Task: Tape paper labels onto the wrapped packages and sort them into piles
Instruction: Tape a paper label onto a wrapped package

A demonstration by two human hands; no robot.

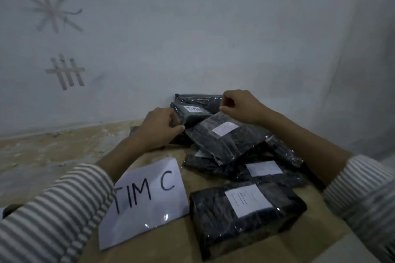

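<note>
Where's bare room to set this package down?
Bare floor left of your left sleeve, up to the wall; cardboard below the TIM C sign. Crowded right of the sign: labelled packages pile beneath the held package.

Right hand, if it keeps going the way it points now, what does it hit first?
The right hand, pinching the held package by its far corner, points ahead and left. First in that line is probably the stacked packages against the wall; depth is unclear.

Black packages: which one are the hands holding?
The tilted package atop the heap, pinched at its far corners by the left hand and right hand; the other packages lie unheld.
</note>
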